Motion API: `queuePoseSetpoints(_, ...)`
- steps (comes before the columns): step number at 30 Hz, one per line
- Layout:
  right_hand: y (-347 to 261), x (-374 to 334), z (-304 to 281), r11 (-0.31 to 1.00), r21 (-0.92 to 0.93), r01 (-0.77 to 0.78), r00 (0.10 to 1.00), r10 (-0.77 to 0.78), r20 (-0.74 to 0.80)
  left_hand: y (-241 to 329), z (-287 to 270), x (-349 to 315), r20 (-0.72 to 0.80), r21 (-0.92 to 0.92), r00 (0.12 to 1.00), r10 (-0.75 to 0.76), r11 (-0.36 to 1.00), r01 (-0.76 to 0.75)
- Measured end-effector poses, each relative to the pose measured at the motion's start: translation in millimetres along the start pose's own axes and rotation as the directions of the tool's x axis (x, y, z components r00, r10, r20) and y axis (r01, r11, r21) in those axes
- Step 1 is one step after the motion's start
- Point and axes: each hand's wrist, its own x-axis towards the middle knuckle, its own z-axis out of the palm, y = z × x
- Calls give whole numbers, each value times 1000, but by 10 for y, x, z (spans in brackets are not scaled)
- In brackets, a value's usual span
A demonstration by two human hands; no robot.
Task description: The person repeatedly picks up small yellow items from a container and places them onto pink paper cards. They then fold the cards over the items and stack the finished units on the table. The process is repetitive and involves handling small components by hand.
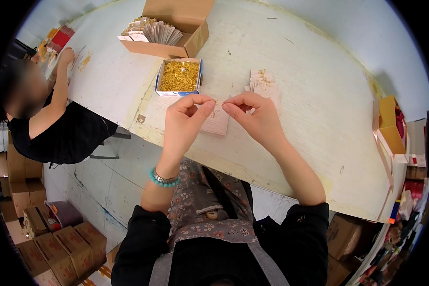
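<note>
Near the counter's (243, 157) front edge, left hand (185, 117) and right hand (258, 117) pinch tiny gold piece (216, 101); light grip advisable.

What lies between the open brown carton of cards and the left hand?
In the head view, a small blue-and-white box filled with gold-coloured pieces sits between the carton and the left hand.

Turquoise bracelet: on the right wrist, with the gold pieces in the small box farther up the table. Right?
Wrong wrist: the head view shows the turquoise bracelet on the left wrist. The gold pieces are in the small box.
</note>
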Motion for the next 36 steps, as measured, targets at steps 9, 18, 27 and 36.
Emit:
queuePoseSetpoints(9,-61,-36,-53,991,84,-100,990,92,103,85,71,-109,129,539,786,605,622,-568)
queuePoseSetpoints(18,-25,-48,-62,936,299,-188,966,121,228,37,34,-127,137,424,740,658,636,-644)
queuePoseSetpoints(27,-89,-58,-93,939,269,-214,968,168,185,86,31,-191,55,384,870,489,794,-471)
queuePoseSetpoints(36,-58,-54,-72,991,131,32,997,-40,59,102,-24,-191,156,27,986,66,997,-71)
